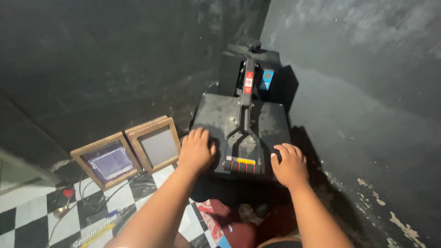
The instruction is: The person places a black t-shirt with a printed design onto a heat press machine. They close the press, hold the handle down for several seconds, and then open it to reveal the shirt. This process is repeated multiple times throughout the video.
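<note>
heat press (pixel 239 124) long axis runs away, handle near | left hand (pixel 196 149), right hand (pixel 289 165) fingers flat, released

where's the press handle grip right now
In the head view, the handle grip sits at the near front edge of the black heat press, low centre, between the left hand and the right hand, touched by neither.

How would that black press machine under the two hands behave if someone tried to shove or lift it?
The black press machine looks like thick metal plates with a bulky rear housing, so it is probably heavy and would resist sliding. Its low, wide base suggests it is unlikely to tip. The left hand and right hand lie flat on its corners; it looks rigid.
</note>
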